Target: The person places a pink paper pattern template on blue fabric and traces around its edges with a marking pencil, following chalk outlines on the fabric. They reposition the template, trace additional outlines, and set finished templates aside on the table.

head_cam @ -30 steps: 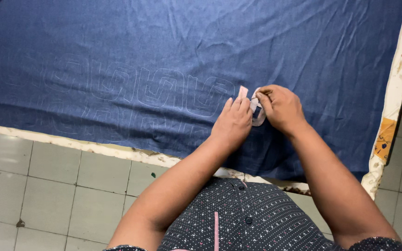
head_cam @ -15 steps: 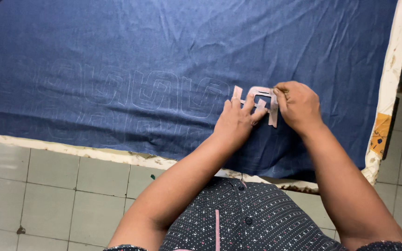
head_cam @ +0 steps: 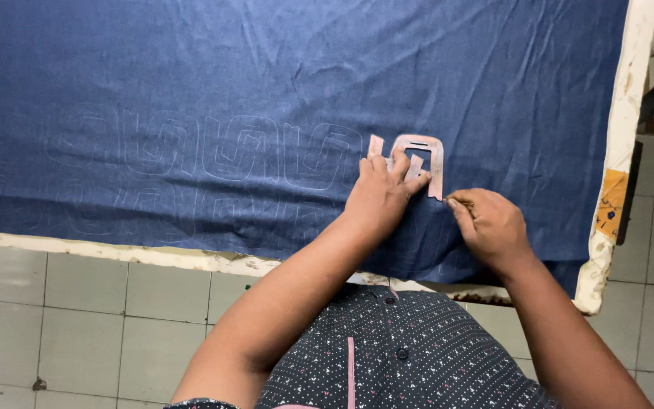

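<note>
Both hands now sit lower and farther apart than half a second earlier, and the pale pink template (head_cam: 425,155), then half hidden under the fingers, lies almost fully exposed on the dark blue fabric (head_cam: 191,68). Left hand (head_cam: 380,195): fingers spread flat, fingertips pressing the template's left and middle parts against the cloth; nothing is enclosed in its grip. Right hand (head_cam: 493,227): drawn back to the template's lower right corner, thumb and forefinger pinched closed on a small marking tool (head_cam: 454,200), too small to identify with certainty, its tip touching the template's edge. The template is a flat, arch-shaped cut-out resting near the front right part of the fabric, which covers the worktop (head_cam: 622,129). To its left runs a row of faint traced outlines (head_cam: 244,151) of similar form, with a fainter second row beneath. Judged from this arrangement, the template has been seated at the next free position in the row and tracing along its outer edge appears to be starting at the lower right corner. Tiled floor (head_cam: 77,303) lies below the worktop edge.
</note>
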`<state>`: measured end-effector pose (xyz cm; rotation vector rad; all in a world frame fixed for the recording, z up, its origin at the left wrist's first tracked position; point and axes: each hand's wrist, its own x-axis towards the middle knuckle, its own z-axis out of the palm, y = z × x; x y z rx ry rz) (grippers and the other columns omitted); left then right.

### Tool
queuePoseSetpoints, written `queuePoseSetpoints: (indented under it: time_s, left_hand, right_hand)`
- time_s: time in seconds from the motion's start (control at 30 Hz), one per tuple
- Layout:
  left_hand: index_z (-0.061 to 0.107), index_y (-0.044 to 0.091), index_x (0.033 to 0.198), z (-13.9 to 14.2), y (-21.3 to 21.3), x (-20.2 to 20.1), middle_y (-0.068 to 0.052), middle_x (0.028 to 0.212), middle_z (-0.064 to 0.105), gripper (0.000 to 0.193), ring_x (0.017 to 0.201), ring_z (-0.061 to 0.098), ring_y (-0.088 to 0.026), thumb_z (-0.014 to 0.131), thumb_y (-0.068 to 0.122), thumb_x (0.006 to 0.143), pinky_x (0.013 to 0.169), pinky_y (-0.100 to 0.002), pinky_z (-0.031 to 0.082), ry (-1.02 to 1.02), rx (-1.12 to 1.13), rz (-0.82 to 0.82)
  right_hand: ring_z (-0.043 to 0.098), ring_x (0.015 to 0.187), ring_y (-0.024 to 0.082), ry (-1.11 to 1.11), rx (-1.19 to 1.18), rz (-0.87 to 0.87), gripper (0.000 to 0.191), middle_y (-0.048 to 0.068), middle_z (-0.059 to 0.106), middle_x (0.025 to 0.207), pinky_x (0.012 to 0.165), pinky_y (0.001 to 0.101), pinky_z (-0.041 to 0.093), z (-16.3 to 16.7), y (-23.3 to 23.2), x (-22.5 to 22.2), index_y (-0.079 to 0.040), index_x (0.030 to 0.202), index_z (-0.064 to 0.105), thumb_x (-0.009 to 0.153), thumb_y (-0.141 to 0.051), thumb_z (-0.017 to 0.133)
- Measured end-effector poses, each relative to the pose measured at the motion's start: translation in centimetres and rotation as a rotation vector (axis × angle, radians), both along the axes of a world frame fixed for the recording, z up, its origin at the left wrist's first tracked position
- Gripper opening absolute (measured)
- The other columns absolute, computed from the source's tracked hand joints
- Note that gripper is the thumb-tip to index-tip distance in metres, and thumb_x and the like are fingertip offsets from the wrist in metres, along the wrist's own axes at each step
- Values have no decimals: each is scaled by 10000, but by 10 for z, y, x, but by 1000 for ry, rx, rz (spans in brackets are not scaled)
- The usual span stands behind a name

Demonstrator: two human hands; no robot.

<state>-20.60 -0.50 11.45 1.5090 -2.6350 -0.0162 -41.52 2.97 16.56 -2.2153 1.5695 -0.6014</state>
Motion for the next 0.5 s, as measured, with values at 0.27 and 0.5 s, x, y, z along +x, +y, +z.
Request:
queuePoseSetpoints:
  time_s: [0.27, 0.5]
  left_hand:
    - [653, 319, 1352, -1, 5, 7, -204, 1476, 510, 413, 1190, 559, -429, 513, 237, 973, 942, -489, 450, 153, -34, -3]
    - [637, 287, 1355, 7, 3, 10, -193, 1505, 479, 424, 1331, 463, -508, 526, 240, 948, 957, -538, 446, 101, 34, -15]
  right_hand:
    - [721, 907, 298, -76, -32, -23, 117, 114, 744, 971, 810, 385, 563, 4, 7, 1, -39, 992, 744, 972, -141, 693]
    - [712, 871, 308, -98, -107, 31, 100, 131, 731, 932, 788, 396, 557, -1, 1, 15, -11, 980, 737, 955, -107, 728]
